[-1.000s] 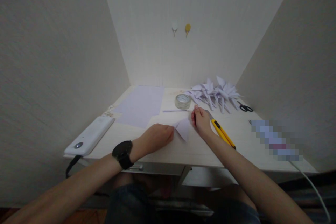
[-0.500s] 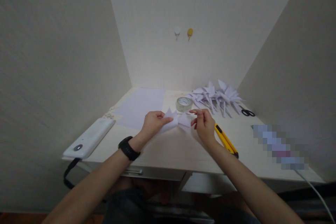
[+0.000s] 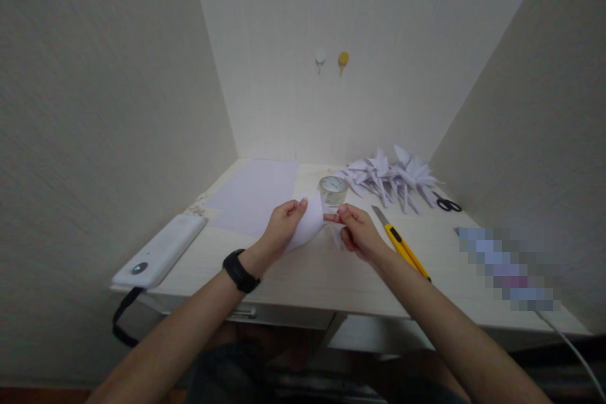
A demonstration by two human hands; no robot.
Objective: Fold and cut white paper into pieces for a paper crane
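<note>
My left hand (image 3: 283, 226), thumb on top, is closed on a piece of white paper (image 3: 307, 226) that it holds just above the desk, with a curved flap facing me. At the paper's right edge is my right hand (image 3: 357, 227), its thumb and index finger pinched and another finger stretched against the paper. Anything between those fingertips is too small to make out. Directly behind the paper stands a roll of clear tape (image 3: 333, 187). A yellow utility knife (image 3: 404, 246) with its blade out lies beside my right forearm.
Folded paper pinwheels (image 3: 391, 177) with rolled paper sticks are piled at the back right, near black scissors (image 3: 447, 203). A large white sheet (image 3: 258, 192) lies back left. A white device (image 3: 161, 249) with a strap sits at the left edge, a blurred-out object (image 3: 506, 270) at right.
The paper has turned, so its pointed corners no longer show and a broad curved face does. My right hand has moved left and down to the paper, its fingers now pinched.
</note>
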